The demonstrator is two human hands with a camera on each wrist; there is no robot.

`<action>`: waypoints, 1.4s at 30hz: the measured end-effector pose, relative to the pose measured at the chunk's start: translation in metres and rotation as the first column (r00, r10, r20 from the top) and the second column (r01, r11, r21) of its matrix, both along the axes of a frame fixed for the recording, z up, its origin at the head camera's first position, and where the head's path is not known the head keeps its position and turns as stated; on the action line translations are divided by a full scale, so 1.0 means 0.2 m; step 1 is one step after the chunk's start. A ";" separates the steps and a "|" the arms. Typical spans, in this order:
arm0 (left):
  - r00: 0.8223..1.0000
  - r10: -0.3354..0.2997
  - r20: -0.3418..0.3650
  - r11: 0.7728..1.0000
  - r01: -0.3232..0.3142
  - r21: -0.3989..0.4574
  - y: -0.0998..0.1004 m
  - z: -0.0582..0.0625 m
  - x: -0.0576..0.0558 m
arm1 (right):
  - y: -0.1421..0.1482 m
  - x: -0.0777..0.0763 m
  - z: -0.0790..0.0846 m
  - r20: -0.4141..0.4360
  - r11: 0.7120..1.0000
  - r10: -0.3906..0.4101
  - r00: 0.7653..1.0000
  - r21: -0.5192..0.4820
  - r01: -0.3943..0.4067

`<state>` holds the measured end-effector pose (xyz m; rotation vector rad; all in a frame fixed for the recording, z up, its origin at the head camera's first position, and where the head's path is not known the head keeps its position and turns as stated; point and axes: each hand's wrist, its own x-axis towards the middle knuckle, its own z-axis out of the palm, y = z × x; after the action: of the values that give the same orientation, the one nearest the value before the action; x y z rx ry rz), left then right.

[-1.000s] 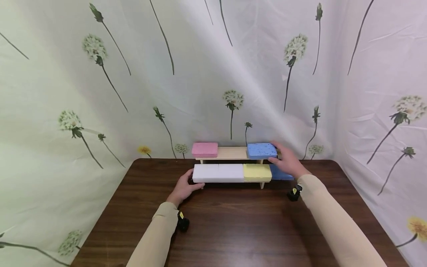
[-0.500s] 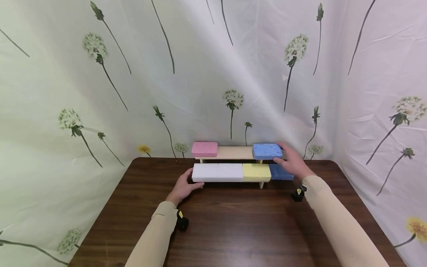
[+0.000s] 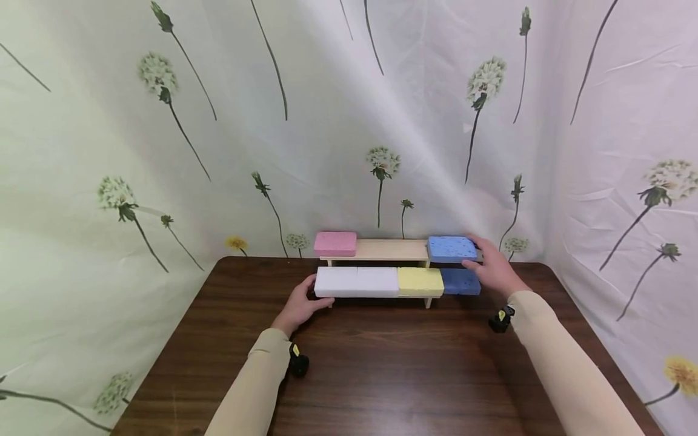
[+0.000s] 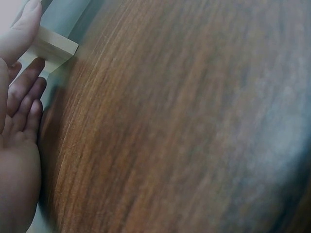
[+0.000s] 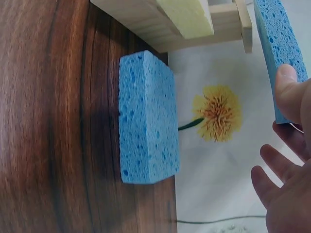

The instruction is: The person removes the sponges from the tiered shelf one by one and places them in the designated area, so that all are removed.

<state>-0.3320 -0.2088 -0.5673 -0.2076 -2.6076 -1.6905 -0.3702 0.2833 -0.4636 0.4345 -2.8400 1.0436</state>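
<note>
My right hand [image 3: 495, 266] pinches a light-blue sponge [image 3: 452, 249] by its right end, thumb in front and fingers behind, at the right of the upper wooden shelf [image 3: 390, 249]. In the right wrist view its thumb presses the sponge's face while the lower fingers hang free. My left hand [image 3: 297, 307] grips the left end of the lower wooden shelf [image 4: 56, 44], beside the white blocks [image 3: 357, 282]; its thumb lies along the front. A yellow sponge [image 3: 420, 281] sits to the right of the white blocks. On the upper shelf's left end lies a pink sponge [image 3: 335, 243].
Another blue sponge [image 5: 148, 119] stands on the dark wood table [image 3: 382, 363], right of the lower shelf. A white cloth [image 3: 338, 151] printed with dandelions hangs right behind the table's back edge and along both sides.
My right hand has moved right with the light-blue sponge, widening the bare stretch of upper shelf between it and the pink one. My left hand stays at the lower shelf's end.
</note>
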 end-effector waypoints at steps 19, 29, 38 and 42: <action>1.000 -0.014 0.013 1.000 0.013 0.026 -0.01 0.00 0.00 | 0.18 0.03 -0.04 0.056 0.999 -0.040 0.998 -0.012 0.040; 1.000 -0.014 0.017 1.000 0.014 0.028 -0.01 0.00 0.00 | 0.24 0.03 -0.07 0.041 0.999 -0.052 0.998 0.012 0.052; 1.000 -0.013 0.017 0.999 0.012 0.047 -0.01 0.00 0.00 | 0.31 0.02 -0.09 0.058 0.995 -0.088 0.994 0.042 0.085; 1.000 -0.016 0.014 0.999 0.015 0.050 -0.01 -0.01 0.00 | 0.34 0.03 -0.10 0.056 0.994 -0.100 0.993 0.050 0.097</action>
<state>-0.3314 -0.2106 -0.5693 -0.2161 -2.5770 -1.7657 -0.3635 0.3517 -0.4843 0.2682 -2.9090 0.9893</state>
